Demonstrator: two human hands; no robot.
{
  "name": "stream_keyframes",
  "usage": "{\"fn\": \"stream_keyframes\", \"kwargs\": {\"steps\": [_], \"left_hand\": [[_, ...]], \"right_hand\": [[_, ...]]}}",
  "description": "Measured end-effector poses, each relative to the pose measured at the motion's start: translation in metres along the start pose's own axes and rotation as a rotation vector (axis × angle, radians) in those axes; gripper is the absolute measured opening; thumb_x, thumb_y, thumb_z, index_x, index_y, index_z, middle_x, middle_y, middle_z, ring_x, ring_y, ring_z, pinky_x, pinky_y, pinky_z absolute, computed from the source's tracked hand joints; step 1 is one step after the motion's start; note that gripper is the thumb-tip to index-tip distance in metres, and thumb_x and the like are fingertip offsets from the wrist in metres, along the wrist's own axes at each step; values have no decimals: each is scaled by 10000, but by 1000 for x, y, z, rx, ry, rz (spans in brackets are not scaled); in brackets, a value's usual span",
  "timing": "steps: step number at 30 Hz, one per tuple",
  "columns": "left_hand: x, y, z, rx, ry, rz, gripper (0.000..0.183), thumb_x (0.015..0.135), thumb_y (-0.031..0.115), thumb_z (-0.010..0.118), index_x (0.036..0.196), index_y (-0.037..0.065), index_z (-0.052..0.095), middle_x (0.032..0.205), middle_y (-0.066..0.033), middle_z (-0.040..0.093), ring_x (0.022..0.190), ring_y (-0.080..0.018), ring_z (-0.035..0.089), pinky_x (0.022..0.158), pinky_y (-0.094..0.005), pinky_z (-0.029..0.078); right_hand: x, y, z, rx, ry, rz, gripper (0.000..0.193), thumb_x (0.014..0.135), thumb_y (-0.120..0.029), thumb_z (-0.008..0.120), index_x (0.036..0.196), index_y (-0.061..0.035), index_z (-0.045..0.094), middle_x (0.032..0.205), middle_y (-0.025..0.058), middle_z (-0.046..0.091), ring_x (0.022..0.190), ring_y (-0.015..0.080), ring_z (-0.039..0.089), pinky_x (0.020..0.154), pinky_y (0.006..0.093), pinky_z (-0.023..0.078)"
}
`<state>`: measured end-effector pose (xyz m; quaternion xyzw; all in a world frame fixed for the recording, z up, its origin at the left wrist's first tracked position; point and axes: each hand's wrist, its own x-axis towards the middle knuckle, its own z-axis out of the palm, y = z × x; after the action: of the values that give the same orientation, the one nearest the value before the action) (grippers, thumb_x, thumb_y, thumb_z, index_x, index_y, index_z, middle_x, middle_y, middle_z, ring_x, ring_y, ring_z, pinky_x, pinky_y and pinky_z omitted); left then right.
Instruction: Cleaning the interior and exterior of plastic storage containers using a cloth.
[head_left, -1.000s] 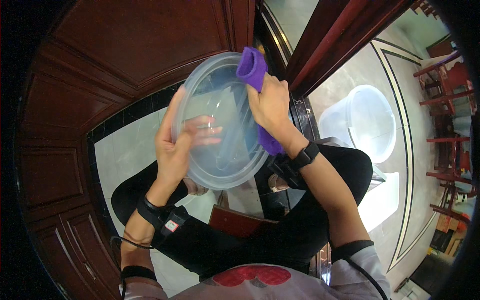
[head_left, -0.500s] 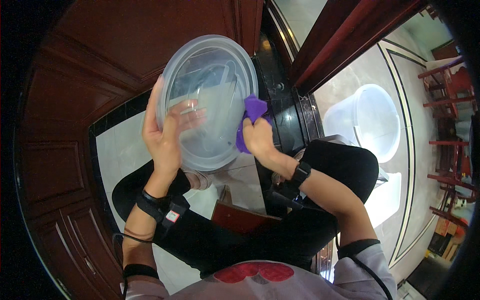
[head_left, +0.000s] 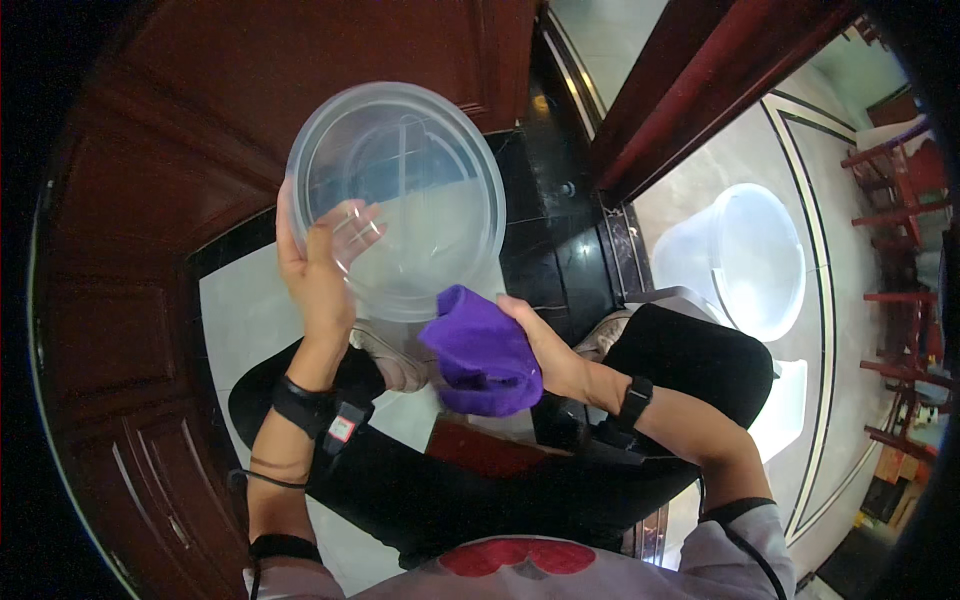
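Observation:
My left hand [head_left: 318, 270] holds a large round clear plastic container [head_left: 400, 195] by its left rim, fingers spread inside the wall, lifted in front of me. My right hand [head_left: 535, 345] grips a bunched purple cloth [head_left: 480, 352] just below the container's lower edge, apart from it or barely touching. Both wrists wear dark bands.
I sit with black-trousered legs [head_left: 680, 360] over a pale tiled floor [head_left: 235, 310] with a black border. Dark red wooden cabinets [head_left: 150, 150] stand to the left and ahead. A translucent white bucket [head_left: 745, 255] stands at the right, with red chairs [head_left: 905, 180] beyond it.
The purple cloth in my right hand has slid down from the container's upper right rim to below its lower edge. The container has tilted up, its open face toward me.

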<state>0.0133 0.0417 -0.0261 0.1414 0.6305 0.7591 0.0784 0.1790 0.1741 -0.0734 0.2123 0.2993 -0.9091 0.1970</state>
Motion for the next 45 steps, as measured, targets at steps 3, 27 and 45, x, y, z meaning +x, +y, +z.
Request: {"fn": "stream_keyframes", "kwargs": {"steps": [3, 27, 45], "left_hand": [[-13, -7, -3, -44, -63, -129, 505, 883, 85, 386, 1347, 133, 191, 952, -185, 559, 859, -297, 594, 717, -403, 522], [-25, -25, -27, 632, -671, -476, 680, 753, 299, 629, 1259, -37, 325, 1163, -267, 459, 1086, -300, 484, 849, -370, 431], [-30, 22, -10, 120, -631, -576, 132, 758, 56, 566, 871, -6, 594, 751, -71, 608, 626, -119, 557, 598, -236, 454]], "right_hand": [[1, 2, -23, 223, 6, 109, 478, 849, -464, 422, 1077, -58, 528, 971, 85, 590, 857, 170, 573, 745, 289, 467], [106, 57, -150, 244, 275, -12, 288, 880, -266, 459, 1058, -43, 492, 861, 65, 580, 681, 183, 566, 605, 323, 496], [-62, -121, -137, -1417, 951, -373, 496, 752, -354, 647, 1031, 43, 545, 1000, 205, 589, 921, 243, 578, 786, 325, 461]]}}
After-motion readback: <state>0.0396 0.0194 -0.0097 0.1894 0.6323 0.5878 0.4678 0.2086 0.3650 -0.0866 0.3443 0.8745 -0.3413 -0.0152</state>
